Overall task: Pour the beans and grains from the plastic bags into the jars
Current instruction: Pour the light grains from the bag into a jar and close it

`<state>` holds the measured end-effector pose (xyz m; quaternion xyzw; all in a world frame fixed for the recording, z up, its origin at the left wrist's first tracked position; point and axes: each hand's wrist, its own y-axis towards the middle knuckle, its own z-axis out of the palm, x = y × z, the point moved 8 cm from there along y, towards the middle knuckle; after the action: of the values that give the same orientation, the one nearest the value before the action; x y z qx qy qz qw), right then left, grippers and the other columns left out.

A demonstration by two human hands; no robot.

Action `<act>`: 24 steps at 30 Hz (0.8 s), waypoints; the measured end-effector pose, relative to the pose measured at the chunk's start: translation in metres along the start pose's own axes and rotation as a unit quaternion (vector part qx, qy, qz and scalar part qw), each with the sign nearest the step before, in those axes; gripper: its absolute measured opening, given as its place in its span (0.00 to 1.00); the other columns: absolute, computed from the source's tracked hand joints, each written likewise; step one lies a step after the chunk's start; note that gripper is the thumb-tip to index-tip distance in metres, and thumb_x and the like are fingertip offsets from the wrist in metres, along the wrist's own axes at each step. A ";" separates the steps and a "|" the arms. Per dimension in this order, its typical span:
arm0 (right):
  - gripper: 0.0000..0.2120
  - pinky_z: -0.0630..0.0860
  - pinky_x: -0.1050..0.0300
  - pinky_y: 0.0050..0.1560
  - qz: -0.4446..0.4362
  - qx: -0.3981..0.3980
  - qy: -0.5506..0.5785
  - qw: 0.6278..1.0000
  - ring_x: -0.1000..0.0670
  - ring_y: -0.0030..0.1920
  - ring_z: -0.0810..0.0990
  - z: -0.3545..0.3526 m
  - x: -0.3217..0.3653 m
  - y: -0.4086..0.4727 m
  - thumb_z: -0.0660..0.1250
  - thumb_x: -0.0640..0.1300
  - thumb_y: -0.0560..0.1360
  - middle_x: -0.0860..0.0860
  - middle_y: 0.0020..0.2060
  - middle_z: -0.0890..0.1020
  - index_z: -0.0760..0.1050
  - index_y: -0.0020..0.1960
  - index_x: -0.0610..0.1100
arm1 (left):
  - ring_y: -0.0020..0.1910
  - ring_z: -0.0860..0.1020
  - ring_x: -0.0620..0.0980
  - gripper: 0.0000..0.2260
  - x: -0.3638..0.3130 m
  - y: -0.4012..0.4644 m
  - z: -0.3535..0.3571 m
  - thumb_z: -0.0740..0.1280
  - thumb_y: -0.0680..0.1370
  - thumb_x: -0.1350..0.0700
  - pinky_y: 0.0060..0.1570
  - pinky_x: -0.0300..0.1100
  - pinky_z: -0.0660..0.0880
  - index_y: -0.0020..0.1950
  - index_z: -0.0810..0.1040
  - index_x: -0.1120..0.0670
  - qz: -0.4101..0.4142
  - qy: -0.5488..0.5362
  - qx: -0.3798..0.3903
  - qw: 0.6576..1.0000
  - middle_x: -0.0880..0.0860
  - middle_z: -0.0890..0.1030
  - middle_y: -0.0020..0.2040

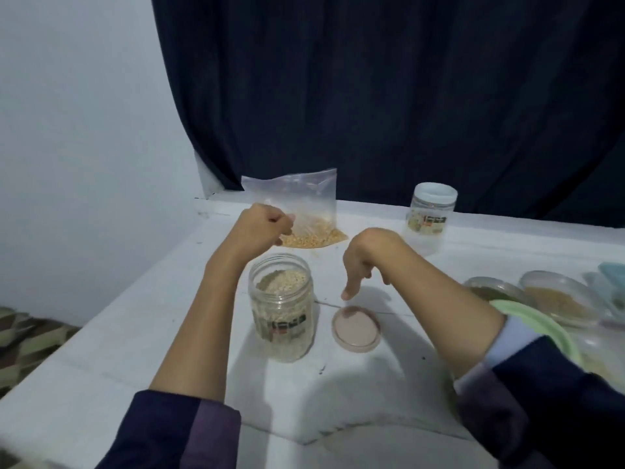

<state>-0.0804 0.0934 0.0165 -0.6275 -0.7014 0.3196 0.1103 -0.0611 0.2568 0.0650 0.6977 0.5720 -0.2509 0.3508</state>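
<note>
- open jar [280, 308] at centre of worktop [101, 350], no lid on, filled nearly to the neck with pale grains; printed label on front
- plastic bag [304, 211] at 12 o'clock from that jar, standing up, clear, a shallow layer of yellow beans or kernels in the bottom
- second jar [430, 216] at 2 o'clock, well apart, white lid on, label on front; contents hard to tell
- pink lid [356, 329] flat on worktop just beside open jar, at its 3 o'clock
- left hand [265, 225]: fingers curled, gripping the bag's lower left side; forearm passes just beside the open jar's left
- right hand [367, 262]: bent down at wrist, index finger extended downward, other fingers loosely curled, holds nothing; fingertip hangs above the far edge of pink lid, contact not clear
- 3 o'clock edge: two shallow clear lidded containers [554, 299], one with greenish contents, one with tan grains; green plate [537, 323] partly hidden by right forearm
- dark curtain [389, 96] behind worktop at 12 o'clock, white wall [74, 130] at 9–10 o'clock
</note>
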 end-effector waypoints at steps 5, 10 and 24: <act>0.53 0.70 0.50 0.62 0.022 0.037 0.108 0.993 0.40 0.70 0.66 0.068 0.026 0.066 0.67 0.69 0.68 0.42 0.75 0.60 0.47 0.78 0.41 | 0.51 0.82 0.46 0.13 0.060 -0.020 0.032 0.63 0.80 0.49 0.55 0.41 0.73 0.56 0.81 0.56 -0.065 -0.151 0.164 0.973 0.50 0.83 0.54; 0.38 0.65 0.39 0.67 0.027 -0.090 0.232 0.968 0.35 0.71 0.55 0.110 0.026 0.090 0.68 0.61 0.72 0.44 0.72 0.55 0.52 0.75 0.56 | 0.43 0.82 0.50 0.16 0.081 -0.026 0.055 0.57 0.79 0.59 0.46 0.38 0.76 0.44 0.83 0.63 -0.118 -0.425 0.072 0.894 0.57 0.84 0.42; 0.24 0.76 0.61 0.49 -0.260 -0.292 0.859 0.331 0.49 0.54 0.78 0.034 0.044 0.014 0.74 0.47 0.65 0.46 0.55 0.75 0.62 0.51 0.49 | 0.49 0.82 0.57 0.24 0.089 -0.040 0.055 0.57 0.79 0.41 0.59 0.55 0.75 0.42 0.84 0.56 -0.128 -0.437 -0.162 0.876 0.59 0.85 0.45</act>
<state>-0.0967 0.1246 -0.0289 -0.3321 -0.3940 -0.6668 0.5383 -0.0775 0.2732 -0.0445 0.3716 0.4775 -0.4767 0.6377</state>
